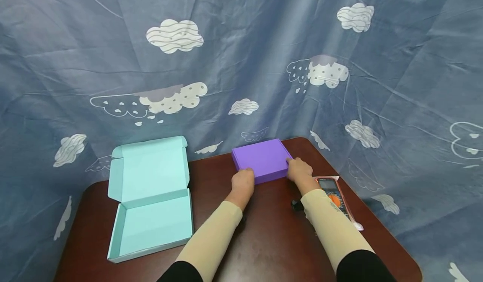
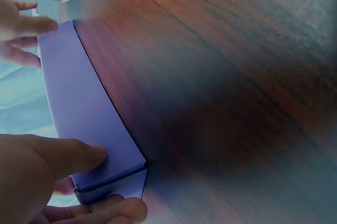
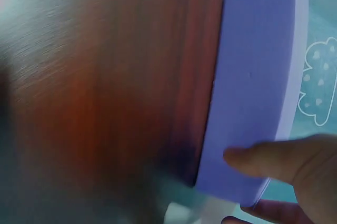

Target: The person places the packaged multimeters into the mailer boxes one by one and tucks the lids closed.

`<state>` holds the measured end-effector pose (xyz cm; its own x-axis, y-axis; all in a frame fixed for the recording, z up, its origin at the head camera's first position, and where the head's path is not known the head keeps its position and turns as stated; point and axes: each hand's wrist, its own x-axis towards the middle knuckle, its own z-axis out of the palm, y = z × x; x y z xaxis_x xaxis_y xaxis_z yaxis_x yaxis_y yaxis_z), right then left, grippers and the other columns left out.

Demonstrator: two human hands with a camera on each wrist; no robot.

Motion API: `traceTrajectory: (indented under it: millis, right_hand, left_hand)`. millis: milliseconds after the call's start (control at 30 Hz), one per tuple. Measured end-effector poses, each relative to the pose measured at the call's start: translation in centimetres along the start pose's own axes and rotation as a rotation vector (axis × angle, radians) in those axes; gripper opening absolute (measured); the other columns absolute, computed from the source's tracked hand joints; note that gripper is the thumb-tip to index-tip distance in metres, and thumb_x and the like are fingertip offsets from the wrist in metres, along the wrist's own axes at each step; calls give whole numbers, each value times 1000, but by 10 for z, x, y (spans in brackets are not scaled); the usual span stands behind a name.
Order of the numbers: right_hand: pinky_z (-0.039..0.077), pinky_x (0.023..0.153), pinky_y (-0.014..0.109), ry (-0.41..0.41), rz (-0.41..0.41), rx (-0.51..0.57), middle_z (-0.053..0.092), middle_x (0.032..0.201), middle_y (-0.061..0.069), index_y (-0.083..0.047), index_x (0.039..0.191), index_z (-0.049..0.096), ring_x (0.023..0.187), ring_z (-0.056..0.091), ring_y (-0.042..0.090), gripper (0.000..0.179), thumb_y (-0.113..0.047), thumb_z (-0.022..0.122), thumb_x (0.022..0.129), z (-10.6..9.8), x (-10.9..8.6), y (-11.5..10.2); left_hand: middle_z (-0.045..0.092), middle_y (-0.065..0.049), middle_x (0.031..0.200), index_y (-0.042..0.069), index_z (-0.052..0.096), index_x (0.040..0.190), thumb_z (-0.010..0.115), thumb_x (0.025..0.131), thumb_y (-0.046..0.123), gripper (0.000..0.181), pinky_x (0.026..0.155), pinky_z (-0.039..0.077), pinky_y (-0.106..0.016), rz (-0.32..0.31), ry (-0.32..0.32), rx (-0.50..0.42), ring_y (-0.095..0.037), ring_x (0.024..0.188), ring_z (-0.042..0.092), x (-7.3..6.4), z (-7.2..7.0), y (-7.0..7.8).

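A closed purple cardboard box [image 1: 264, 158] lies flat toward the back of the table, its narrow front wall facing me. My left hand [image 1: 242, 184] grips its near left corner. In the left wrist view, that thumb presses the purple front wall [image 2: 87, 98] while the other fingers bend round the box's end. At the near right corner, my right hand [image 1: 299, 174] holds the box. The right wrist view has the right thumb [image 3: 253, 160] against the front wall, with fingers around the side, partly hidden behind the box.
On the left, a mint-green box [image 1: 158, 221] stands with its lid raised and nothing inside. An orange-edged multimeter [image 1: 333, 195] lies by my right forearm, next to a small black object [image 1: 297, 205]. Behind the brown table [image 1: 271, 231] hangs a blue cloud-patterned curtain [image 1: 241, 64].
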<state>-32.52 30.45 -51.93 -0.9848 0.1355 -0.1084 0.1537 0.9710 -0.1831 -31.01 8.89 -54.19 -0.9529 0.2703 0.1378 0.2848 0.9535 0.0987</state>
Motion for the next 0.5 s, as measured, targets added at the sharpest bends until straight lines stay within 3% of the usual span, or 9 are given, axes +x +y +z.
traceTrajectory:
  millis: [133,333,400,500]
  right_hand:
    - [46,90,69,-18,-13,-24,44,142,36,0,157,34,119,52,56,79,-18,70,89,-3,-16,20]
    - [40,94,73,-69,71,-9,38,142,43,6,154,30,123,45,64,86,-33,73,91,-21,-37,63]
    - [42,92,72,-119,118,-4,38,139,44,10,151,31,121,46,64,89,-37,74,89,-31,-46,72]
    - [47,86,64,-197,189,8,51,126,39,12,136,48,109,56,55,76,-42,74,88,-44,-62,80]
  left_hand:
    - [71,-8,87,9,68,93,69,94,6,4,60,58,-40,24,23,-2,-21,86,70,-3,0,-1]
    - [73,-8,88,6,71,98,66,96,8,5,59,58,-40,25,27,20,-21,84,71,-2,-1,-1]
    - [73,-8,89,6,72,100,66,96,8,6,59,58,-40,20,15,19,-21,84,72,-1,-1,-2]
    - [74,-10,90,5,72,103,67,96,8,9,59,59,-41,15,13,12,-22,83,72,0,-2,-2]
